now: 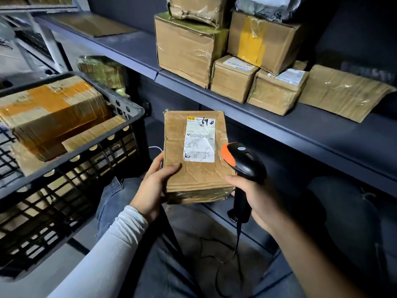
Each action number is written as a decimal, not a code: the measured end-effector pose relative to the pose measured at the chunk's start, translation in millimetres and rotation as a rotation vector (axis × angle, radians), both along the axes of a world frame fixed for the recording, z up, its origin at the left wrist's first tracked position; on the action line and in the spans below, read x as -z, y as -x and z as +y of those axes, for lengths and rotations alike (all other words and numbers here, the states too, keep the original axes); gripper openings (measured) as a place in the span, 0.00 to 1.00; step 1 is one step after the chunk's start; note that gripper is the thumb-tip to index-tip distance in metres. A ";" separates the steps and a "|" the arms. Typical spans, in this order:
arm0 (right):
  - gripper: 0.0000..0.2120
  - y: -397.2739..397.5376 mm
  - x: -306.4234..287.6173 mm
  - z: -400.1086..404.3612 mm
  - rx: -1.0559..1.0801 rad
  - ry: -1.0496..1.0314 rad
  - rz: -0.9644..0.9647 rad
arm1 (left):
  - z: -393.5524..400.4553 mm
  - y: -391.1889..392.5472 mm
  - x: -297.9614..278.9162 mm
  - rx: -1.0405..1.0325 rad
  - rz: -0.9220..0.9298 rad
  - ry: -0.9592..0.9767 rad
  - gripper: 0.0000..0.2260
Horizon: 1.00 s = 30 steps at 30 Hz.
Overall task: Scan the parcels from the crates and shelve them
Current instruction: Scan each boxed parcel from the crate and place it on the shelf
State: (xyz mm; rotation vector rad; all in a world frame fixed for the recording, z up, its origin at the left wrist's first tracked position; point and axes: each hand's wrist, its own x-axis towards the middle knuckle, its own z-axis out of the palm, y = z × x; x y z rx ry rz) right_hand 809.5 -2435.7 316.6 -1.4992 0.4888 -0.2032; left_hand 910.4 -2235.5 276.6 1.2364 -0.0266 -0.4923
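Brown flat cardboard parcel [194,155], white label up, near your lap: left hand [155,183] grips its left edge; right hand [255,196] grips black-and-orange scanner [242,166]. Likely light, stiff; keep hold of the edge.

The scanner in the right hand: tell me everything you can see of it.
The scanner is a black plastic handheld gun type with an orange front end on its head and a small grey oval on top. The right hand grips its handle, holding it upright, head aimed left toward the label on the parcel. A black cable hangs from the handle's base.
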 end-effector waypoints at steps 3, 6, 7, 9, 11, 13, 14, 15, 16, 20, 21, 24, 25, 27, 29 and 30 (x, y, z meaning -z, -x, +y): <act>0.15 6.2 3.0 2.4 0.052 0.016 -0.020 | 1.2 1.6 4.0 0.000 0.029 0.047 0.20; 0.22 15.3 3.8 4.1 0.099 -0.007 -0.053 | 1.3 1.8 -2.4 0.036 0.032 0.072 0.21; 0.22 18.4 2.6 5.0 0.109 -0.022 -0.060 | 1.8 2.0 -5.3 0.050 0.027 0.082 0.22; 0.22 22.1 -1.9 6.5 0.134 -0.051 -0.059 | 2.7 2.8 -11.3 0.090 0.010 0.093 0.22; 0.19 22.4 -9.4 7.3 0.156 -0.052 -0.033 | 2.8 3.8 -17.8 0.122 0.004 0.091 0.22; 0.15 22.5 -16.5 8.6 0.151 -0.040 -0.024 | 3.8 4.5 -24.8 0.145 0.004 0.082 0.22; 0.14 22.8 -20.5 10.7 0.142 -0.035 -0.026 | 4.0 5.5 -28.6 0.155 0.003 0.076 0.22; 0.13 23.6 -24.5 13.1 0.142 -0.034 -0.029 | 5.0 6.8 -32.9 0.161 -0.005 0.067 0.22; 0.14 24.9 -28.2 15.5 0.150 -0.034 -0.033 | 5.9 8.8 -38.1 0.163 -0.020 0.057 0.22; 0.14 36.8 -45.5 20.0 0.186 -0.013 -0.055 | 9.3 24.6 -63.1 0.196 -0.080 0.018 0.20; 0.14 41.7 -50.3 19.2 0.190 -0.005 -0.072 | 10.2 29.2 -69.8 0.215 -0.093 0.012 0.20; 0.16 60.4 -68.7 16.4 0.198 0.021 -0.117 | 10.8 41.2 -88.9 0.256 -0.131 0.018 0.19; 0.15 67.0 -74.3 14.9 0.203 0.024 -0.129 | 11.0 45.8 -95.0 0.262 -0.150 0.010 0.19; 0.10 77.3 -84.7 11.2 0.238 0.010 -0.155 | 10.2 57.3 -107.3 0.257 -0.191 -0.029 0.19; 0.10 87.1 -95.3 11.0 0.284 -0.007 -0.164 | 10.5 71.7 -114.0 0.237 -0.192 -0.067 0.18; 0.12 92.1 -100.9 10.9 0.299 0.005 -0.177 | 9.4 77.6 -117.8 0.236 -0.203 -0.065 0.18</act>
